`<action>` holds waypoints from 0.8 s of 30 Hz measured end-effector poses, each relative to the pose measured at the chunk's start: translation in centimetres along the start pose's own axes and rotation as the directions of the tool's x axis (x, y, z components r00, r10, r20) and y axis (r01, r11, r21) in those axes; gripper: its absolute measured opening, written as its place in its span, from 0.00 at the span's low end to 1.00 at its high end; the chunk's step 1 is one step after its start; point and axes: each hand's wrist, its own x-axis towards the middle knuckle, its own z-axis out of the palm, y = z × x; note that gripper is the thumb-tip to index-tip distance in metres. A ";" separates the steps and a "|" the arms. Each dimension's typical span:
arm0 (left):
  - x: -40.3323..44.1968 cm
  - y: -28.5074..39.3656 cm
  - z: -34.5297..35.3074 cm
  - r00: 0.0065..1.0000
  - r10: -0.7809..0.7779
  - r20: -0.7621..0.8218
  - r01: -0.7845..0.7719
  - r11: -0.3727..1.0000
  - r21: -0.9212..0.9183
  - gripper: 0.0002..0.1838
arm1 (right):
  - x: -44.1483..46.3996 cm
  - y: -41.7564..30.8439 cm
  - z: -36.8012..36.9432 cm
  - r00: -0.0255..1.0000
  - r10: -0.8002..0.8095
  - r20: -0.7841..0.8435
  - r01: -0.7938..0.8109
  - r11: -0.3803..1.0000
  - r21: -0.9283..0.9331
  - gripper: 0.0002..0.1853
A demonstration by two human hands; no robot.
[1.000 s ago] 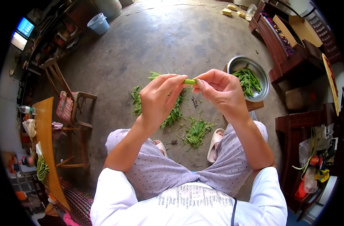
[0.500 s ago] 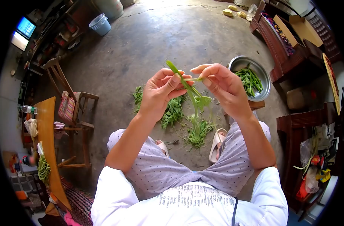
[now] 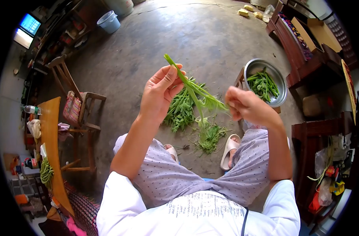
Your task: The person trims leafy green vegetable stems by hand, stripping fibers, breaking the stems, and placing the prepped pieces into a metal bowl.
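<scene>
Green and slender, a leafy stem (image 3: 192,89) is held up above the floor (image 3: 156,35) at the centre of the view. The left hand (image 3: 160,88) has it in a pinch grip, thumb against fingers, close to its thick cut end. That end pokes out past the grip toward the far left, while the longer part slants toward the near right and splits into thin, wispy ends.

The right hand (image 3: 248,105) is beside those ends, its fingers curled inward. It is blurred, so whether its grip has hold of a strand cannot be told.

Below the hands, a large pile of leafy greens (image 3: 180,112) lies on the floor, with a smaller heap of trimmings (image 3: 211,137) nearer the person. Two pale sandals, the left sandal (image 3: 172,152) and the right sandal (image 3: 227,156), are on either side of that heap.

To the right of the right hand, a round metal bowl (image 3: 281,80) sits on a wooden stand (image 3: 240,78) and holds green stalks (image 3: 262,85). Far off to the left is a light blue bucket (image 3: 109,24); nearer, also left, are a wooden chair (image 3: 93,95) and a wooden table (image 3: 49,133) with a clear bottle (image 3: 32,110) on it.
</scene>
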 end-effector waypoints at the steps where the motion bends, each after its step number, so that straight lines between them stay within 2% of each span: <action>1: 0.0 0.2 -0.1 1.000 0.027 -0.009 -0.027 0.999 0.032 0.12 | 0.1 2.3 -0.4 0.998 -0.043 -0.054 0.018 0.912 -0.410 0.02; 2: 0.0 0.3 -0.1 0.998 0.053 -0.016 -0.052 0.997 0.064 0.13 | 0.2 4.3 -0.6 0.991 -0.105 -0.086 0.006 0.664 -0.747 0.03; 3: -0.1 0.5 -0.1 0.998 0.056 -0.018 -0.055 0.996 0.066 0.13 | 0.2 5.2 -0.4 0.983 -0.081 -0.163 -0.085 0.584 -0.807 0.06; 4: -0.2 0.6 0.0 0.996 0.083 -0.018 -0.079 0.981 0.176 0.13 | 0.3 5.4 -0.4 0.983 -0.081 -0.162 -0.084 0.585 -0.807 0.06; 5: -0.4 0.6 0.2 0.994 0.108 -0.014 -0.100 0.954 0.283 0.13 | 0.5 4.9 -0.2 0.971 -0.113 -0.209 -0.074 0.691 -0.719 0.07; 6: -0.6 0.7 0.5 0.994 0.107 -0.012 -0.099 0.954 0.282 0.13 | 0.8 4.3 0.1 0.955 -0.138 -0.262 -0.057 0.783 -0.619 0.07; 7: -0.9 0.8 0.9 0.991 0.123 0.054 -0.134 0.910 0.392 0.12 | 0.8 3.0 0.3 0.955 -0.135 -0.266 -0.062 0.782 -0.620 0.07; 8: -1.2 0.7 1.4 0.984 0.130 0.122 -0.173 0.853 0.493 0.12 | 0.6 1.0 0.5 0.939 -0.160 -0.305 0.003 0.889 -0.458 0.06; 9: -1.4 0.3 2.0 0.979 0.139 0.148 -0.197 0.826 0.528 0.11 | 0.6 -0.1 0.8 0.920 -0.174 -0.350 0.075 0.957 -0.279 0.06; 10: -1.6 -0.2 2.4 0.980 0.129 0.152 -0.190 0.830 0.524 0.11 | 0.8 -0.3 1.4 0.919 -0.164 -0.358 0.063 0.959 -0.276 0.06; 12: -1.9 -1.3 3.1 0.961 0.200 0.190 -0.276 0.734 0.620 0.10 | 1.1 -0.5 2.3 0.745 -0.459 -0.484 0.457 0.880 -0.130 0.08; 14: -2.1 -2.0 3.8 0.953 0.228 0.198 -0.302 0.696 0.651 0.09 | 0.2 -1.8 2.7 0.765 -0.430 -0.479 0.409 0.899 -0.154 0.09; 17: -2.2 -2.5 4.1 0.886 0.323 0.332 -0.454 0.470 0.757 0.08 | 0.1 -2.5 3.0 0.793 -0.388 -0.470 0.350 0.921 -0.171 0.10; 18: -2.2 -2.6 4.2 0.886 0.321 0.333 -0.455 0.468 0.758 0.08 | 0.2 -2.5 3.0 0.801 -0.370 -0.470 0.331 0.929 -0.167 0.10; 20: -2.2 -2.7 4.4 0.840 0.368 0.399 -0.521 0.342 0.782 0.08 | 0.6 -1.9 2.9 0.799 -0.361 -0.481 0.336 0.931 -0.141 0.09; 22: -2.1 -2.9 4.3 0.824 0.386 0.414 -0.537 0.303 0.787 0.08 | 0.8 -1.5 3.0 0.796 -0.354 -0.492 0.341 0.933 -0.118 0.09; 24: -2.2 -3.0 4.3 0.807 0.405 0.429 -0.552 0.263 0.791 0.08 | 0.9 -1.5 3.2 0.871 -0.194 -0.452 0.302 0.936 0.181 0.08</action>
